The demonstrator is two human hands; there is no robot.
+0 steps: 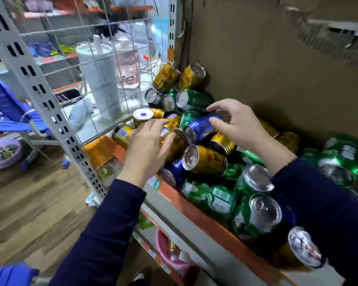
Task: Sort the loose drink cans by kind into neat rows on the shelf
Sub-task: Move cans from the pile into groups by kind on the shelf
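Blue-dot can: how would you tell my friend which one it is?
Look at the left end of the shelf, beside the wire grid. Just past the left hand sits a gold can; only its top is white with a blue dot.

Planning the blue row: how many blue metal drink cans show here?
2: the upper blue can at the right hand, the lower blue can below the left hand. Others may be buried.

L sleeve point(103, 234) & R sleeve point(329, 213): dark navy, long, plain fabric, cuffs at wrists; L hand point(145, 145), R hand point(240, 124) bare
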